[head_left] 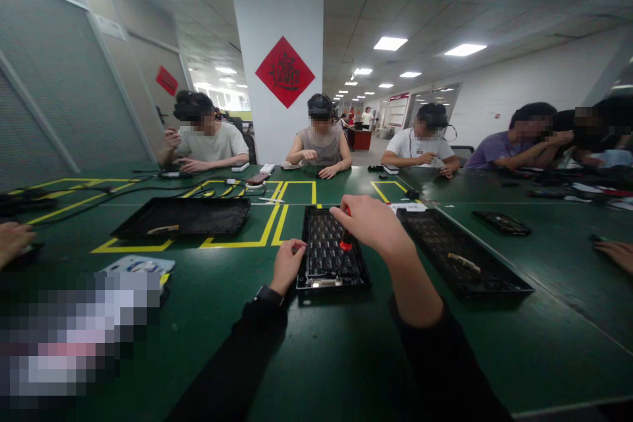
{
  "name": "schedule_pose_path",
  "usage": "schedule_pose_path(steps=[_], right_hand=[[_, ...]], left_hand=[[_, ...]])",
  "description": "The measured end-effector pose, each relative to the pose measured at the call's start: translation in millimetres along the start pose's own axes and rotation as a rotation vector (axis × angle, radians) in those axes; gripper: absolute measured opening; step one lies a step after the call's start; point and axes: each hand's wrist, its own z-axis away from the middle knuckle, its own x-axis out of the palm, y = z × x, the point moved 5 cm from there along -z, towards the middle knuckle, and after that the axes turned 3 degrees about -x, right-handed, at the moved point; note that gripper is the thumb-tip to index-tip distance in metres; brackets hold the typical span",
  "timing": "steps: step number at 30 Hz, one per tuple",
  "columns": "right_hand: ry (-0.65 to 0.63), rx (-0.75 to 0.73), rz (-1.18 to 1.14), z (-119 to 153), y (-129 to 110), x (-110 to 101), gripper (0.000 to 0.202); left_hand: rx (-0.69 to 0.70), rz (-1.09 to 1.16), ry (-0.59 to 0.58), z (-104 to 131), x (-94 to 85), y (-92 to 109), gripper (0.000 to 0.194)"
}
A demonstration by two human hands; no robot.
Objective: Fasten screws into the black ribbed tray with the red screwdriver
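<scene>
A black tray-like casing (321, 247) with rows of small slots lies in front of me, a pale strip (326, 283) at its near end. My right hand (370, 224) is closed around the top of a red and black screwdriver (346, 244), held upright over the right part of the casing. The screwdriver's tip points down near the pale strip; whether it touches is too small to tell. My left hand (288, 266) rests at the casing's left edge, its thumb and fingers bent against the side.
Black trays lie at the left (188, 217) and right (465, 257) on the green table (222, 343). A small dark casing (501, 223) sits further right. Cables run along the left. Several people sit around the table, and other hands show at both sides.
</scene>
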Motion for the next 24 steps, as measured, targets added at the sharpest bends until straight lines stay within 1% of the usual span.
schedule_pose_path(steps=[3,7,9,12,13,15,18,20,22,24], right_hand=[[0.001,-0.003,-0.007,-1.2,0.5,0.1,0.033],[-0.051,-0.094,-0.081,0.9,-3.4,0.5,0.023],[-0.078,-0.097,-0.104,2.7,-3.1,0.3,0.025],[-0.087,-0.007,-0.085,3.5,2.6,0.1,0.041],[-0.083,0.008,-0.075,3.1,3.9,0.3,0.043],[-0.071,-0.001,-0.053,1.9,4.8,1.0,0.039],[-0.061,-0.063,-0.046,0.4,2.8,2.4,0.026],[-0.060,-0.105,-0.061,-0.1,0.7,3.4,0.023],[-0.055,-0.114,-0.075,-0.5,-0.1,3.8,0.024],[-0.045,-0.084,-0.082,-1.2,1.4,3.8,0.032]], left_hand=[[0.002,-0.002,0.001,0.4,-0.2,0.2,0.013],[0.007,-0.013,0.000,0.0,0.2,-0.2,0.013],[0.006,-0.009,-0.003,-0.3,0.5,-0.6,0.014],[0.006,-0.011,-0.004,-0.4,0.5,-1.0,0.014],[0.006,-0.016,-0.004,-0.2,0.4,-1.0,0.014],[0.005,-0.022,-0.004,0.1,0.2,-1.1,0.014],[0.013,-0.019,-0.002,0.6,-0.1,-0.9,0.014],[0.022,-0.018,-0.001,0.7,-0.1,-0.6,0.014],[0.022,-0.016,-0.003,0.4,0.2,-1.0,0.015],[0.016,-0.012,-0.007,-0.1,0.8,-2.1,0.015]])
